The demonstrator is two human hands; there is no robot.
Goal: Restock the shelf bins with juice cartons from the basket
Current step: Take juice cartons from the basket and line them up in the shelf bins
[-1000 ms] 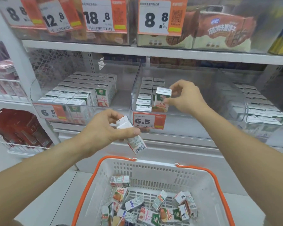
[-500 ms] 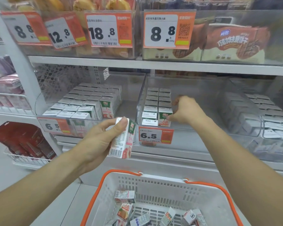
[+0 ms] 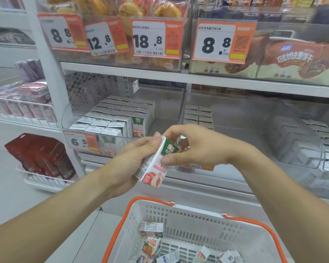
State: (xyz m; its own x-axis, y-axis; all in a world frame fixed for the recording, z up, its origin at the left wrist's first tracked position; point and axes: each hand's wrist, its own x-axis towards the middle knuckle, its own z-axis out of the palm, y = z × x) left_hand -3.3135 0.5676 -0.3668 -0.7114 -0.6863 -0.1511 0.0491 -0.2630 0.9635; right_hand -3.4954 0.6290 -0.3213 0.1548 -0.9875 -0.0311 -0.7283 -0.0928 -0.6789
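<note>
Mid-handover in front of the shelf. Small white juice carton with green top and peach print (image 3: 156, 164) tilted, cradled in left hand (image 3: 133, 164), thumb along its upper edge; right hand (image 3: 194, 149) pinching the carton's top end, thumb on its front face.

Progress, by judgement: well under way, not finished. Clear plastic shelf bin on the left (image 3: 110, 133) nearly full of cartons. Clear middle bin (image 3: 230, 114) holding two short rows at its left side, much bare floor beside them. Several loose cartons (image 3: 152, 243) lying in the white plastic basket with orange rim (image 3: 243, 219) below.

Around: orange-and-white price cards (image 3: 222, 40) above, bread and biscuit packs behind them; red packets in a white wire rack (image 3: 42, 160) lower left. Nothing blocking the middle bin's open top, apparently.
</note>
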